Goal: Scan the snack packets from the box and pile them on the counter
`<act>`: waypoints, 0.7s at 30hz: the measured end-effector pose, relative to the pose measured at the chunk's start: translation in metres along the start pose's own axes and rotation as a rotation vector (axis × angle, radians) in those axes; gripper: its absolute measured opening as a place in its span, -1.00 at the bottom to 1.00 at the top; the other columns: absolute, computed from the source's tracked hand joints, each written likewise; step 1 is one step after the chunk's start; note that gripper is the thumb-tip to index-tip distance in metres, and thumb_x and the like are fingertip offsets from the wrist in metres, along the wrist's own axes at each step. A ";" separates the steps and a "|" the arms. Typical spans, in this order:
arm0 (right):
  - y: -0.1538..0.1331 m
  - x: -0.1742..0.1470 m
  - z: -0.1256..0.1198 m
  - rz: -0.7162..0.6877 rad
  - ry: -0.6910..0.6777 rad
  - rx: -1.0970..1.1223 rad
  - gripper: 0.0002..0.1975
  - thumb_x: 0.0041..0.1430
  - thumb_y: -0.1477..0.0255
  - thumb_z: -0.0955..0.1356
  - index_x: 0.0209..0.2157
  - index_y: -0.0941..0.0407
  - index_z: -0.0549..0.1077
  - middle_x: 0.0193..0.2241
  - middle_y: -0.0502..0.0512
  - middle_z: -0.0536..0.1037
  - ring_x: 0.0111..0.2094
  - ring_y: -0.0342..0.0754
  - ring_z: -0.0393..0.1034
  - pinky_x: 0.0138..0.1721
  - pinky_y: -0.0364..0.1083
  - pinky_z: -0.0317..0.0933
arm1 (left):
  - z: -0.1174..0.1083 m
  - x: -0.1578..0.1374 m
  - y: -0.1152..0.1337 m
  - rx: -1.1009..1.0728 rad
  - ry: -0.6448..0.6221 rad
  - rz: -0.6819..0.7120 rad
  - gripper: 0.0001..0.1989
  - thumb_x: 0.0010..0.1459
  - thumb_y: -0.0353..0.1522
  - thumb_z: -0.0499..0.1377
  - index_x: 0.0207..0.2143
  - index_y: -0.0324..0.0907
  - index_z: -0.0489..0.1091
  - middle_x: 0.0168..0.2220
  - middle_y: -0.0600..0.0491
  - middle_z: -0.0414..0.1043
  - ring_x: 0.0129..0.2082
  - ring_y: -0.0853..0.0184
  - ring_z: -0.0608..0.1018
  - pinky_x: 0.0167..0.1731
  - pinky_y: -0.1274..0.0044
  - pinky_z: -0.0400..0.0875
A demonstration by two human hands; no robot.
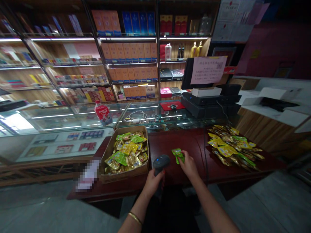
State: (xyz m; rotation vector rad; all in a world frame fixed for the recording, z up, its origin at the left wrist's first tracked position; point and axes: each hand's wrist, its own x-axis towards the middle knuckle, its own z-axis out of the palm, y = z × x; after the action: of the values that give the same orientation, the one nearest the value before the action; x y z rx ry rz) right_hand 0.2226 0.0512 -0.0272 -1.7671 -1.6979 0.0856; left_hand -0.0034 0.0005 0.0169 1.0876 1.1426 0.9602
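Observation:
My left hand [155, 179] is closed around the grip of a dark handheld barcode scanner [161, 161], which shows a small blue light on top. The scanner's head points toward the right. In my right hand [189, 164] a small green snack packet [177, 154] is pinched, held up just past the scanner's front. Left of my hands, a cardboard box [126, 176] is filled with gold, yellow and green packets [128, 149]. A loose pile of similar packets [228, 145] lies on the right part of the dark red table [170, 139].
Behind the table runs a glass display counter [143, 108] with a red-labelled bottle [103, 112], a white cable [136, 116] and a mouse [173, 106] on it. A monitor [188, 72] with a paper sheet stands at the right. Shelves of boxes [131, 51] line the back.

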 end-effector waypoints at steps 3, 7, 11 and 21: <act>0.000 -0.002 -0.002 -0.029 -0.014 0.062 -0.69 0.32 0.32 0.27 0.05 0.10 0.36 -0.09 0.21 0.65 -0.17 0.08 0.57 -0.11 -0.02 0.36 | -0.003 0.000 -0.001 -0.049 -0.011 -0.002 -0.48 -0.09 0.05 0.34 -0.38 -0.20 0.36 -0.62 0.15 0.37 -0.72 0.40 0.41 -0.75 0.59 0.29; -0.001 -0.002 0.000 -0.030 -0.008 0.115 -0.70 0.31 0.32 0.27 0.03 0.12 0.38 -0.13 0.24 0.66 -0.17 0.13 0.56 -0.13 0.00 0.37 | -0.003 -0.001 0.000 -0.062 -0.035 0.016 -0.52 -0.06 0.02 0.33 -0.41 -0.20 0.36 -0.64 0.15 0.36 -0.72 0.42 0.38 -0.75 0.60 0.29; -0.002 -0.003 0.001 -0.008 0.003 0.163 -0.69 0.29 0.32 0.28 0.02 0.12 0.40 -0.18 0.25 0.66 -0.17 0.17 0.56 -0.16 0.03 0.37 | -0.002 -0.001 0.001 -0.040 -0.054 0.000 -0.53 -0.07 0.03 0.33 -0.46 -0.19 0.35 -0.66 0.15 0.34 -0.73 0.42 0.37 -0.75 0.60 0.28; -0.007 0.023 -0.010 0.121 0.048 0.408 -0.68 0.33 0.30 0.39 0.05 0.14 0.43 0.00 0.15 0.53 -0.02 0.08 0.48 0.03 0.17 0.36 | 0.005 0.010 -0.010 -0.047 0.002 0.014 -0.42 -0.04 0.11 0.30 -0.26 -0.20 0.35 -0.63 0.18 0.35 -0.75 0.42 0.37 -0.79 0.61 0.25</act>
State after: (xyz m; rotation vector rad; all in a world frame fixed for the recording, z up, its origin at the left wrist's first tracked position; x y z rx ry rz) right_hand 0.2249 0.0676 -0.0070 -1.5470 -1.4171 0.4098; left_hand 0.0040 0.0070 0.0052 1.0579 1.1102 0.9950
